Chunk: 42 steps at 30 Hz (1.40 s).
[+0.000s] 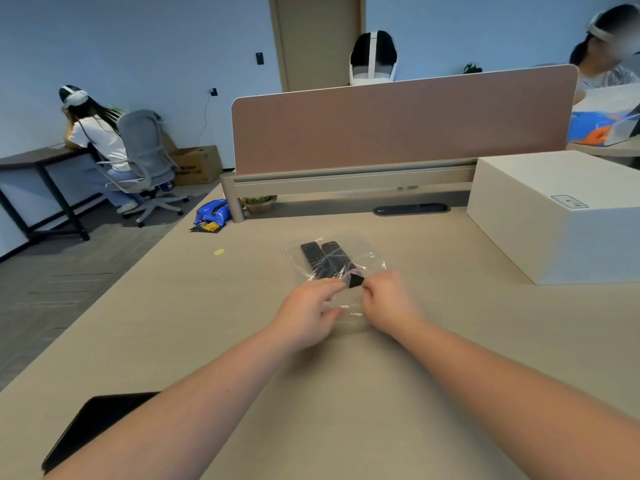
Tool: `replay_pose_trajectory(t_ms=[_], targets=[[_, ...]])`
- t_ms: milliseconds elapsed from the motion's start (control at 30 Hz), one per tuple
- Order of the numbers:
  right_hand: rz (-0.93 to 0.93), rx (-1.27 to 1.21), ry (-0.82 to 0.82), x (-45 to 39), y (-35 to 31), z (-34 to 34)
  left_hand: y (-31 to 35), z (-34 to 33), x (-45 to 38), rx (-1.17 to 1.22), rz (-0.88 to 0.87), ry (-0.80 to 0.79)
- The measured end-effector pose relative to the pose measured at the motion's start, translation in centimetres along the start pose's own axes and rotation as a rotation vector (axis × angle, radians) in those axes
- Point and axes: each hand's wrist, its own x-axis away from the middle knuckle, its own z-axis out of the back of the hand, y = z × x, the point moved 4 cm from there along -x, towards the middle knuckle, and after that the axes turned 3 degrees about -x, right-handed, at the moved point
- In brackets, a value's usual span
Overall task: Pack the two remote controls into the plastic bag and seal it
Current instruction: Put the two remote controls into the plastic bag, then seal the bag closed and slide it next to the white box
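A clear plastic bag (367, 259) lies on the beige desk (242, 323) in the middle of the head view. Two black remote controls sit side by side inside it, the left remote (311, 255) and the right remote (336, 255), their near ends reaching the bag's mouth. My left hand (306, 315) pinches the bag's near edge from the left. My right hand (388, 301) pinches the same edge from the right, at the pink seal strip. The two hands almost touch, and they hide part of the bag's opening.
A large white box (561, 209) stands on the desk at the right. A brown divider panel (401, 123) closes the far side. A blue snack packet (212, 213) lies at the far left edge, a yellow sticker (219, 251) nearby, a black tablet (93, 427) at the near left. Other people sit around the room.
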Motion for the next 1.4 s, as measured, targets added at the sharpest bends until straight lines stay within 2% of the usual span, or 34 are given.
replay_pose_trajectory(t_ms=[67,100,167,267,400,500,700,867,1100,1233,1400], targets=[[0.022,-0.038,0.205,0.8,1.2,1.9,-0.2,0.1,0.6,-0.001,-0.022,-0.054],[0.009,-0.060,0.248,1.3,2.2,2.7,-0.3,0.1,1.0,-0.034,-0.029,-0.102],[-0.052,-0.054,0.146,1.6,4.4,3.0,-0.8,0.0,1.7,-0.140,-0.052,-0.165],[-0.039,0.028,-0.053,1.6,6.9,2.2,-1.2,0.1,2.3,-0.208,-0.108,-0.102],[0.054,0.070,-0.114,1.7,6.4,1.8,-0.8,0.5,2.4,-0.264,-0.150,-0.018],[0.140,0.190,-0.176,1.6,5.4,1.2,-0.4,0.6,2.5,-0.297,-0.232,0.027],[0.236,0.417,-0.163,1.5,4.3,1.8,-0.8,0.5,2.8,-0.392,-0.305,0.021],[0.411,0.360,-0.088,2.2,4.4,2.8,-1.9,-0.1,3.0,-0.510,-0.248,-0.095],[0.390,0.446,-0.134,2.6,6.0,3.4,-1.8,0.0,3.3,-0.634,-0.223,-0.153],[0.352,0.375,-0.042,3.5,5.1,4.6,-1.7,-0.1,3.4,-0.505,-0.158,-0.105],[0.320,0.429,-0.080,4.0,4.6,5.2,-1.2,1.4,3.6,-0.297,-0.076,0.102]])
